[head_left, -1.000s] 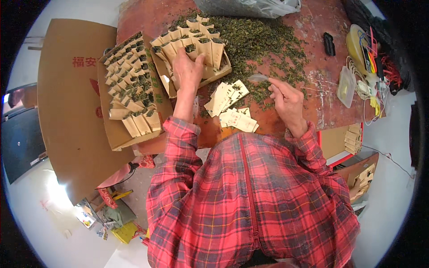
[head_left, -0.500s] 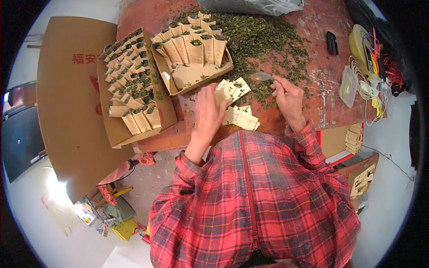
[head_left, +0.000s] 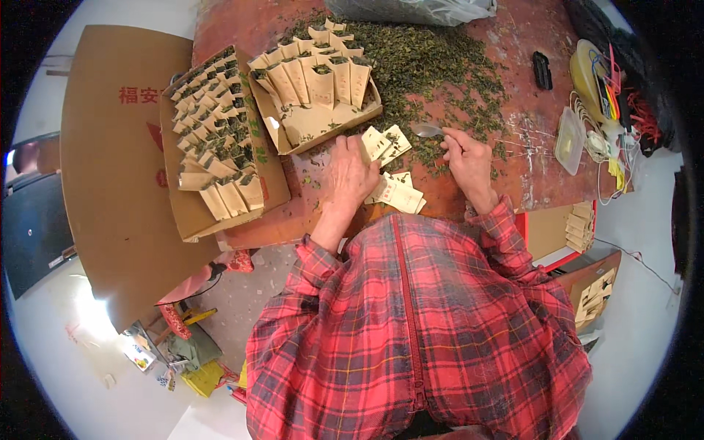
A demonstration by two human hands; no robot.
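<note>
My right hand (head_left: 470,161) is closed round the handle of a clear-looking spoon (head_left: 427,130), whose bowl lies over the edge of the loose dried leaves (head_left: 433,70). Back upward, my left hand (head_left: 347,174) rests on the table with its fingers forward and the thumb apart. It touches the left side of small pale paper packets (head_left: 397,144) that have leaf bits on them. Closer to my body lies another small pile of flat paper packets (head_left: 402,195). Part of that pile is close to my left thumb.
Beyond my left hand, a shallow cardboard box (head_left: 293,147) holds upright leaf-filled packets. A bigger carton (head_left: 275,172) to its left is packed with more. A plastic bag (head_left: 414,9) sits at the far edge. A clear plastic tub (head_left: 570,141) and cords are at the right.
My left hand has lowered and turned, now nearer the table beside the packets. My right hand and the spoon have shifted only slightly.
</note>
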